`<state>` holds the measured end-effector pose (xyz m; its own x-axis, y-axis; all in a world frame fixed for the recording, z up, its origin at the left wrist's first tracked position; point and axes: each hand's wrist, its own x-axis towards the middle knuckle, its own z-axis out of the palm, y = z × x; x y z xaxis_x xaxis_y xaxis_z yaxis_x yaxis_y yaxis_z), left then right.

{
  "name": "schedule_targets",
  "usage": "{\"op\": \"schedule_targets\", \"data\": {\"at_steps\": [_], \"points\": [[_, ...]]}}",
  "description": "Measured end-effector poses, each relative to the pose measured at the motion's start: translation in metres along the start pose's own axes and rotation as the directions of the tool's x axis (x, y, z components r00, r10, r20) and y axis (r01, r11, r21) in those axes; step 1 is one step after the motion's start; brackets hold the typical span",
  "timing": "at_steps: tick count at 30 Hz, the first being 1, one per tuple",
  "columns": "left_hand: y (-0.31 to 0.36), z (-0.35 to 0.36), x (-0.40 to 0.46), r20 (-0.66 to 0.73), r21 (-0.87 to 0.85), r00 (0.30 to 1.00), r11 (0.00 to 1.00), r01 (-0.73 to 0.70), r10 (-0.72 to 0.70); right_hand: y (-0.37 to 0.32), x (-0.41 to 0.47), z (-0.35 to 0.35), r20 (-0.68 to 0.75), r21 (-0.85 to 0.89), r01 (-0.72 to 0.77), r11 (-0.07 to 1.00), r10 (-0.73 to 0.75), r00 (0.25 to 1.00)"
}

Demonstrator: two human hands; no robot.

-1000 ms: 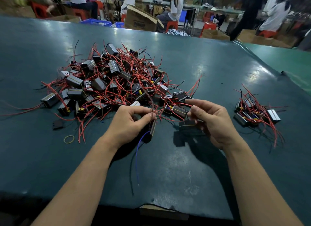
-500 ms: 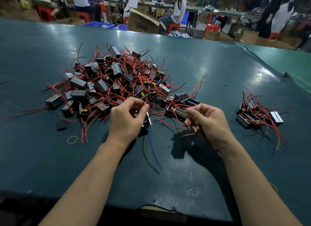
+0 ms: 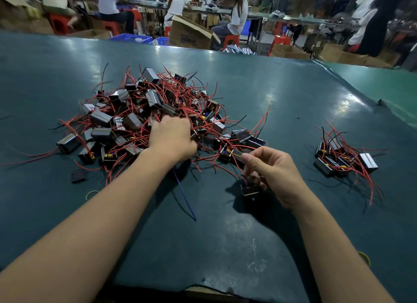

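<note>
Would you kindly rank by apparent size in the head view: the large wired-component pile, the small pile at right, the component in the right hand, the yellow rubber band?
Large pile
Small pile
Component in the right hand
Yellow rubber band: forearm partly hides it, so last two uncertain.

I have one wide-angle head view, looking forward and down across the green surface (image 3: 293, 95); the left hand (image 3: 171, 140) and right hand (image 3: 274, 174) sit close, mid-frame, workshop (image 3: 293, 20) along the top edge.
</note>
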<state>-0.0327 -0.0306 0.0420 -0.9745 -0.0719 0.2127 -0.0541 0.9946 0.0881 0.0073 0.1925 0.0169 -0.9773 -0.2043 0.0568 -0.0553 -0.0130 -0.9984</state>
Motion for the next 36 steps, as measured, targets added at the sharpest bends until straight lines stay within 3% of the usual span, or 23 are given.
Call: {"op": "schedule_targets", "data": {"at_steps": [1, 3, 5, 7, 8, 10, 13, 14, 16, 18, 20, 22, 24, 27, 30, 33, 36], "points": [[0.000, 0.002, 0.003, 0.055, 0.088, 0.998, 0.996, 0.015, -0.020, 0.000, 0.000, -0.001, -0.018, -0.006, 0.001, 1.000, -0.001, 1.000], [-0.002, 0.002, 0.005, -0.009, 0.091, 1.000, 0.995, 0.030, -0.029, 0.000, 0.000, -0.003, -0.061, -0.018, 0.006, 1.000, -0.007, 0.998], [-0.007, -0.005, 0.006, -0.173, -0.194, 0.981, 0.979, 0.059, -0.093, 0.002, 0.002, -0.005, -0.085, -0.087, 0.013, 0.996, -0.020, 0.996], [-0.010, -0.023, 0.006, -0.266, -0.543, 0.942, 0.839, 0.026, -0.202, 0.005, 0.003, -0.003, -0.093, -0.242, 0.029, 0.970, -0.053, 0.994], [-0.011, -0.034, 0.005, -0.338, -0.608, 0.914, 0.793, -0.032, -0.223, 0.006, 0.004, -0.002, -0.092, -0.298, 0.040, 0.954, -0.071, 0.993], [-0.005, -0.054, -0.006, -0.512, -0.596, 0.841, 0.777, -0.203, -0.174, 0.008, 0.005, 0.000, -0.091, -0.344, 0.057, 0.937, -0.094, 0.991], [0.015, -0.073, -0.035, -0.661, -0.428, 0.748, 0.788, -0.442, 0.061, 0.010, 0.004, 0.001, -0.133, -0.363, 0.081, 0.928, -0.138, 0.981], [0.022, -0.074, -0.045, -0.625, -0.447, 0.773, 0.761, -0.470, 0.111, 0.009, 0.004, 0.000, -0.156, -0.339, 0.083, 0.937, -0.144, 0.977], [0.037, -0.067, -0.060, -0.423, -0.535, 0.883, 0.731, -0.424, 0.203, 0.009, 0.006, -0.002, -0.196, -0.226, 0.087, 0.970, -0.133, 0.971], [0.047, -0.050, -0.070, -0.145, -0.467, 0.963, 0.843, -0.268, 0.225, 0.008, 0.006, -0.004, -0.226, -0.134, 0.076, 0.988, -0.105, 0.968], [0.048, -0.029, -0.076, 0.108, -0.323, 0.986, 0.942, -0.089, 0.130, 0.006, 0.005, -0.005, -0.228, -0.067, 0.038, 0.997, -0.053, 0.972], [0.042, -0.014, -0.082, 0.226, -0.185, 0.973, 0.983, -0.004, 0.047, 0.003, 0.003, -0.006, -0.198, 0.030, -0.003, 1.000, 0.009, 0.980], [0.032, -0.008, -0.084, 0.260, -0.171, 0.965, 0.985, 0.024, 0.021, 0.000, 0.003, -0.008, -0.147, 0.163, -0.025, 0.986, 0.049, 0.988], [0.020, -0.007, -0.072, 0.267, -0.320, 0.962, 0.947, 0.027, 0.062, -0.002, 0.004, -0.013, -0.061, 0.304, -0.010, 0.953, 0.030, 0.998], [0.019, -0.007, -0.053, 0.315, -0.511, 0.935, 0.859, 0.020, 0.166, -0.003, 0.003, -0.014, -0.054, 0.229, 0.026, 0.973, -0.014, 0.998], [0.022, -0.003, -0.049, 0.367, -0.696, 0.898, 0.712, 0.094, 0.241, -0.006, 0.002, -0.020, -0.130, 0.145, 0.072, 0.987, -0.053, 0.990], [0.020, 0.003, -0.050, 0.323, -0.817, 0.915, 0.559, 0.141, 0.241, -0.010, -0.002, -0.027, -0.243, 0.017, 0.155, 0.988, -0.146, 0.959]]}}
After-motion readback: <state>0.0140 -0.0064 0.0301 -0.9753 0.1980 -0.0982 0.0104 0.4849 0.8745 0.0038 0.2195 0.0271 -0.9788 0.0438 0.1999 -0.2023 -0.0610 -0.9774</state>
